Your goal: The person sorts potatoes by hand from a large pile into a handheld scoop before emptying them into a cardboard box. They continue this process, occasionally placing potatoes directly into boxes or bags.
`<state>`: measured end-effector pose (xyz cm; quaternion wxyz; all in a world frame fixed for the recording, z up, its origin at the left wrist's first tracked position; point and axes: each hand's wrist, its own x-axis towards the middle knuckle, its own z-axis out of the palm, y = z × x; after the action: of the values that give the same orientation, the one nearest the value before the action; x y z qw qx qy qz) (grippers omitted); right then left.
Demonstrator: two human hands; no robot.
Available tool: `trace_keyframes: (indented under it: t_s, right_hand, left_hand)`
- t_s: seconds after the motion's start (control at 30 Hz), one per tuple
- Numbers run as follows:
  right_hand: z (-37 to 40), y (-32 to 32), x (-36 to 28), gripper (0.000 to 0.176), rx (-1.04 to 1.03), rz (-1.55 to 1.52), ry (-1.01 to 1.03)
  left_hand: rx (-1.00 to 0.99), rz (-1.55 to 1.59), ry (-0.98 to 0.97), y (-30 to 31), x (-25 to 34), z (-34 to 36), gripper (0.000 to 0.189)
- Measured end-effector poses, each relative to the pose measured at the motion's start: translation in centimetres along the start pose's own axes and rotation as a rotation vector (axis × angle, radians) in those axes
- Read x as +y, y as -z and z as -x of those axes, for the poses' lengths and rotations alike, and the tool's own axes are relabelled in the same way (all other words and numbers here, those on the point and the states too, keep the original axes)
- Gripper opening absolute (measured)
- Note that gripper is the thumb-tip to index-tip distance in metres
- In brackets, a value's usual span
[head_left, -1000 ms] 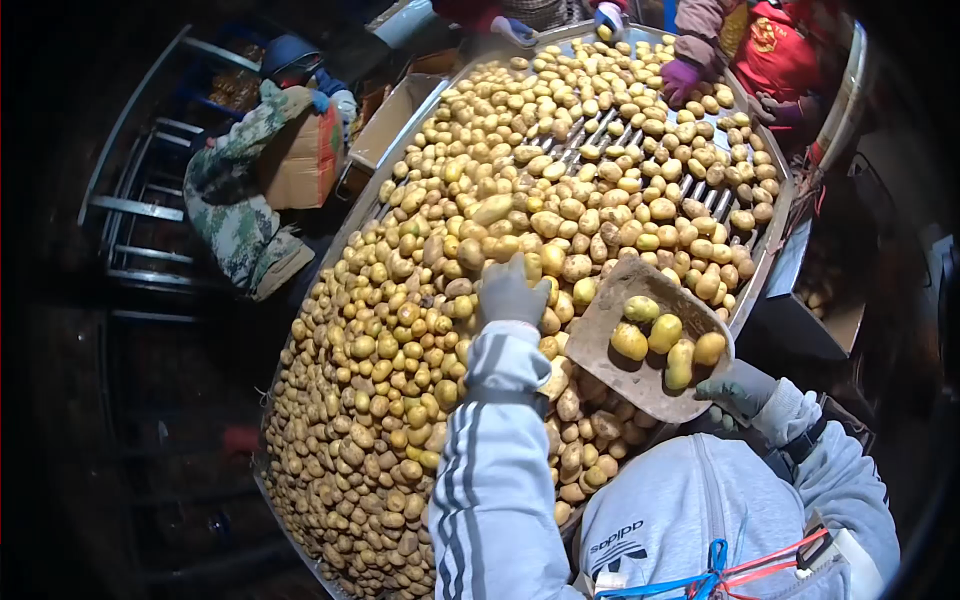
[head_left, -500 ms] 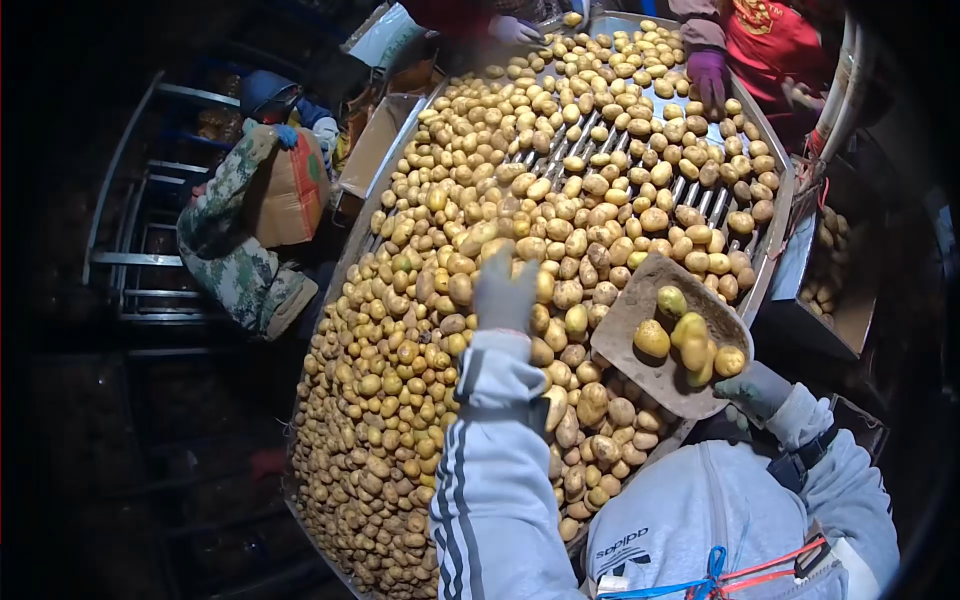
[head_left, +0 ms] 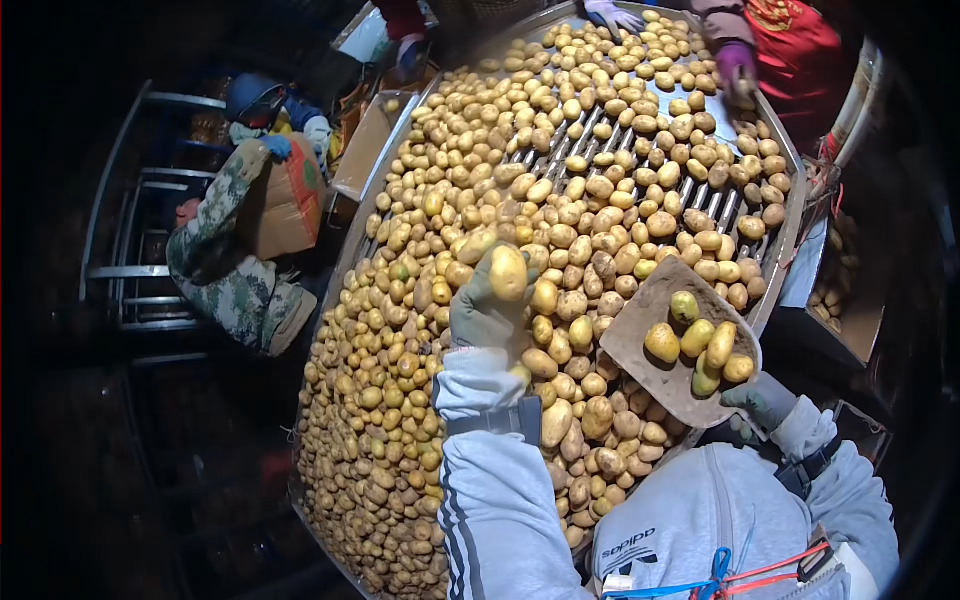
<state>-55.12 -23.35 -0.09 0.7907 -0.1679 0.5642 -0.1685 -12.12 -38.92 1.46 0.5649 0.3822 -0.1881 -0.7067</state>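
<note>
My left hand (head_left: pixel 482 315), in a grey glove, is closed around a yellow potato (head_left: pixel 508 273) held above the potato heap (head_left: pixel 400 340). At the right, my gloved right hand (head_left: pixel 762 402) grips the edge of a dirty, shallow scoop (head_left: pixel 640 325). Several potatoes (head_left: pixel 695 338) lie in the scoop, some with a greenish tint. The scoop is tilted over the near right part of the heap and hides the potatoes under it.
A metal-rimmed sorting table (head_left: pixel 790 225) with roller bars (head_left: pixel 715 203) carries the potatoes. Co-workers' gloved hands (head_left: pixel 737 68) reach in at the far end. At left, a person in camouflage holds a cardboard box (head_left: pixel 283 205). Another box (head_left: pixel 835 300) stands at right.
My left hand has closed on a potato and lifted it, turning toward me. The scoop has shifted slightly right and down. At the far end, a co-worker's pale-gloved hand has moved right.
</note>
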Motion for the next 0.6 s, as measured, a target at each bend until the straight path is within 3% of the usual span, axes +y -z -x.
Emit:
trace_keyframes:
  t_s: [0.07, 0.17, 0.23, 0.27, 0.33, 0.4, 0.47, 0.5, 0.57, 0.6]
  right_hand:
    - [-0.8, 0.5, 0.9, 0.037, 0.021, 0.007, 0.008]
    - [1.2, -0.8, -1.5, 0.038, 0.009, 0.024, -0.062]
    - [0.9, -0.7, -1.3, 0.038, 0.011, 0.02, -0.065]
    - [0.8, -0.6, -1.2, 0.038, 0.012, 0.019, -0.068]
    - [0.5, -0.5, -0.9, 0.037, 0.03, 0.016, -0.07]
    - [0.3, -0.3, -0.7, 0.037, 0.037, 0.006, -0.072]
    - [0.0, -0.2, -0.7, 0.036, 0.025, -0.011, -0.071]
    - [-0.2, 0.0, -0.4, 0.036, 0.029, -0.008, -0.07]
    - [-0.7, 0.3, 0.3, 0.036, 0.037, -0.001, -0.066]
    - [-0.7, 0.1, 0.1, 0.036, 0.045, -0.008, -0.07]
  left_hand:
    - [0.006, -0.134, -0.083, -0.6, -0.6, 1.9, 0.057]
    - [0.053, -0.051, 0.081, 1.4, -1.0, 2.6, 0.06]
    - [0.148, -0.371, 0.196, 0.5, -1.6, 3.4, 0.057]
    - [0.082, -0.724, 0.102, 2.4, -2.7, 3.2, 0.054]
    - [0.023, -1.114, -0.008, 2.5, -2.4, 2.7, 0.052]
    - [0.044, -1.188, -0.024, 2.9, -0.7, 1.6, 0.053]
    - [0.297, -1.039, -0.026, -2.0, 2.6, 0.7, 0.051]
    - [0.324, -0.921, -0.125, -0.3, 3.1, -1.3, 0.05]
    - [0.294, -1.529, -0.24, 7.2, 5.0, -7.8, 0.055]
    - [0.24, -1.636, -0.243, 7.0, 5.2, -9.2, 0.06]
